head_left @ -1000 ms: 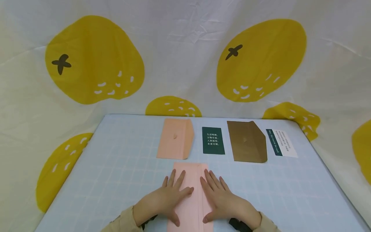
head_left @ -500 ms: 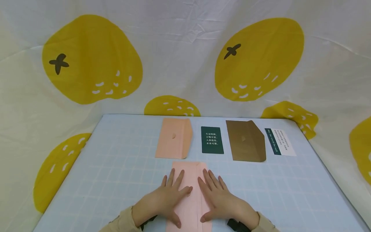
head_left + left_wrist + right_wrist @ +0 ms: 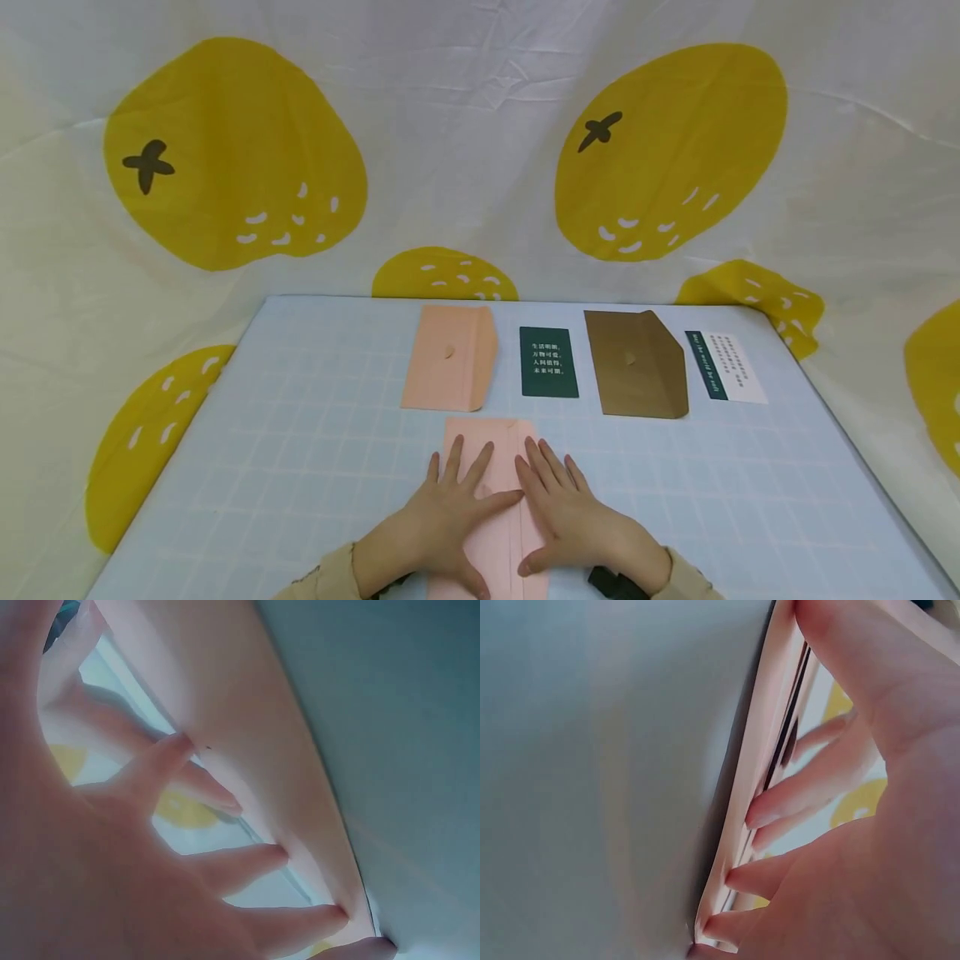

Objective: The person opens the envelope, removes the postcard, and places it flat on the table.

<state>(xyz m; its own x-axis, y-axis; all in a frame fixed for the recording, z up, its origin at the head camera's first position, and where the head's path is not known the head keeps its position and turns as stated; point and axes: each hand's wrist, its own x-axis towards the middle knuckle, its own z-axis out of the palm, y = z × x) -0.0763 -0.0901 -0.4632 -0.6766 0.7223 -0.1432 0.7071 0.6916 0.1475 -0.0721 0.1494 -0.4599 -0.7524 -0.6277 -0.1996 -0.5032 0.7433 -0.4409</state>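
A pale pink envelope (image 3: pixel 491 430) lies lengthwise in front of the person, a long flap seam running down its right part. From the left, my left hand (image 3: pixel 450 521) rests on it with fingers spread and straight, the index finger stretched across to the seam. My right hand (image 3: pixel 570 517) lies on the right side of the same envelope, its straight fingers close to that seam. In the left wrist view the fingertips press on the pink paper (image 3: pixel 232 705). The right wrist view shows fingertips along the envelope's edge (image 3: pixel 754 742). Both palms hide parts of the envelope.
Along the back of the table (image 3: pixel 262 467) lie a peach envelope (image 3: pixel 442 367), a dark green printed card (image 3: pixel 549 383), a brown envelope (image 3: pixel 637 387) and a white card (image 3: pixel 735 367) with a green band. A fruit-patterned curtain (image 3: pixel 465 167) hangs behind.
My left hand has slid a little to the right, its index finger reaching farther over the envelope. The right hand has stayed almost in place.
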